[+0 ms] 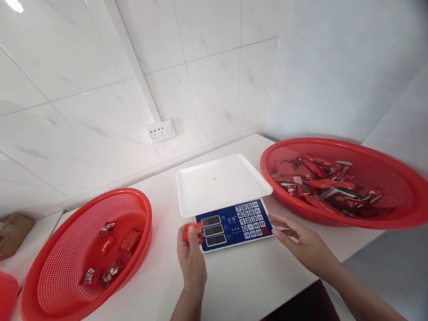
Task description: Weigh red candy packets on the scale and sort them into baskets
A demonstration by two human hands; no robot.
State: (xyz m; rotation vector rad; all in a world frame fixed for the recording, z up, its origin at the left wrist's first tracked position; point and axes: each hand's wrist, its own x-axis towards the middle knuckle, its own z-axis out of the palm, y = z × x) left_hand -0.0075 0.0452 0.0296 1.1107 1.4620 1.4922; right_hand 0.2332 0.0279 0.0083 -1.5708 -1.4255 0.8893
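Observation:
Closed around a small bright red packet (192,231), my left hand (191,255) is at the left end of the scale's blue keypad panel (230,229). The fingers cover part of the packet, so its kind does not show. My right hand (299,240) has its fingers apart beside the panel's right end, close to the red key, and holds nothing. Whether its fingertips touch the scale I cannot tell. Behind the panel lies the scale's white weighing tray (219,185). The panel carries three small grey displays on the left and number keys on the right.
On the right, a red plastic basket (408,203) holds many red wrapped packets (324,181). Another red basket (54,264) on the left holds several packets (111,273). Part of a red container (1,294) and a cardboard box (11,235) stand far left. A socket (161,130) is on the tiled wall.

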